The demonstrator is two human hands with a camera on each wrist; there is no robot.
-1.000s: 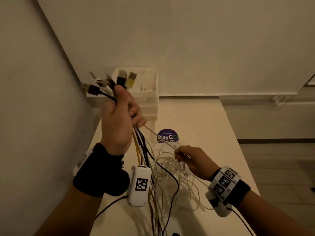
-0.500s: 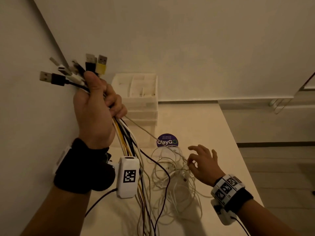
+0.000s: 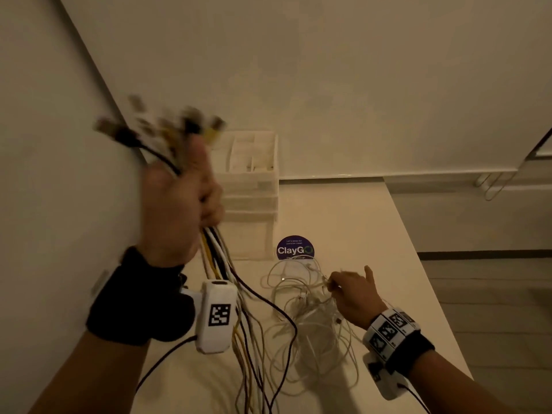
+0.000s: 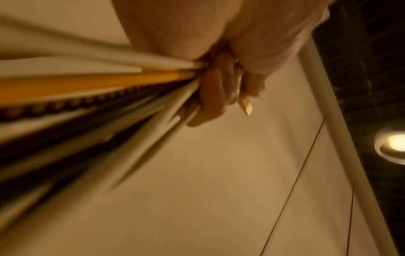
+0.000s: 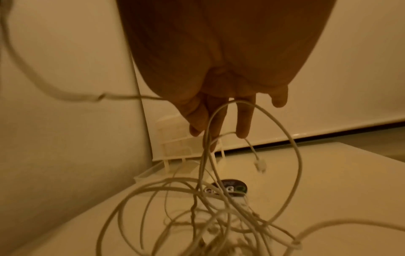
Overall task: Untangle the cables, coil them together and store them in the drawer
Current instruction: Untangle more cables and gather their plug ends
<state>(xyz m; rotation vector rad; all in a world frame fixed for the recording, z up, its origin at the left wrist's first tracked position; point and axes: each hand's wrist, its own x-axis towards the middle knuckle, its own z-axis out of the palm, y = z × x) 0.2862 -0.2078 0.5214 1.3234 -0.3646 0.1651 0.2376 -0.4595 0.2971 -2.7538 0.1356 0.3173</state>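
The table [image 3: 358, 222] is carrying the whole job, with the white drawer unit [image 3: 251, 186] standing at its far left corner against the wall; whether any drawer is pulled out I cannot tell. A loose tangle of pale cables [image 3: 310, 321] is lying on the table in front of the unit, just near a round purple sticker [image 3: 295, 248]. The left hand [image 3: 179, 210] is gripping a bundle of cables [image 3: 218, 258] in a closed fist, raised above the table, with the plug ends [image 3: 167, 127] fanning out above the thumb and the yellow, black and white strands hanging down toward the tangle. The right hand [image 3: 352, 291] is reaching into the heap, and in the right wrist view its fingers [image 5: 243, 121] are reaching down nearly straight with a thin white loop [image 5: 252, 110] draped across them and a small connector [image 5: 259, 164] dangling just below.

Judging from this, the untangling is only partly done. To do it well, the left fist should be keeping the plug ends level and firm while the right hand is following one strand at a time to its free end, lifting it clear through the loops rather than tugging, since pulling is likely tightening the knots
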